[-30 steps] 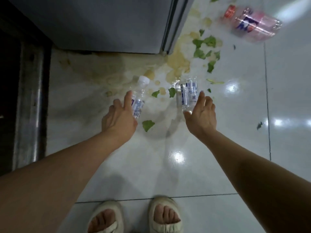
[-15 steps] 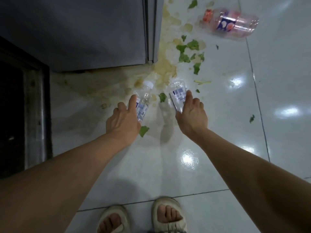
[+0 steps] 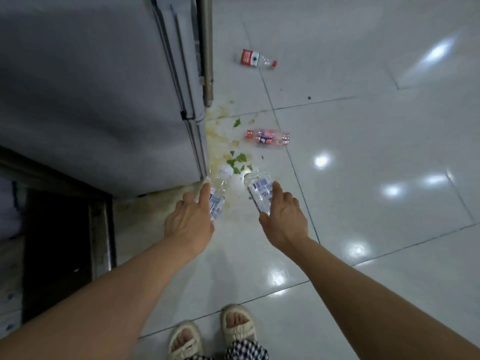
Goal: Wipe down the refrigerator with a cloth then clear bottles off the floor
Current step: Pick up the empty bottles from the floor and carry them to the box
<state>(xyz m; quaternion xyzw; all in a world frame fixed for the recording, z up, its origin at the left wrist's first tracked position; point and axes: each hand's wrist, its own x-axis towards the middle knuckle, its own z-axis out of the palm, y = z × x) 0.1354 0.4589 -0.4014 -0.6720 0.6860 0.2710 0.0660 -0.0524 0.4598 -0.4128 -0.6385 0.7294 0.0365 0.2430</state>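
While both arms reach out over the white tiled floor (image 3: 363, 178), each hand has its fingers wrapped round a clear plastic water bottle with a blue-and-white label. The left hand (image 3: 191, 222) grips the capped bottle (image 3: 219, 193) near its lower half, index finger laid straight along the side, the white cap pointing toward twelve o'clock close to the refrigerator's corner. The right hand (image 3: 281, 220) holds the crumpled bottle (image 3: 259, 193) in the same way, index finger stretched over the label. Whether either bottle touches the floor cannot be told. At ten o'clock from the hands stands the grey refrigerator (image 3: 91, 100), its door edge and handle running up toward twelve. Yellowish spill stains (image 3: 220, 141) and torn green leaf scraps (image 3: 237, 161) lie on the tiles just beyond the held bottles. Farther out at one o'clock a pink-tinted bottle (image 3: 268, 137) with an orange cap lies on its side, and well past it, near twelve, a red-labelled bottle (image 3: 255, 58) lies flat too. At six o'clock two feet in cream slippers (image 3: 210, 333) stand on the tiles.
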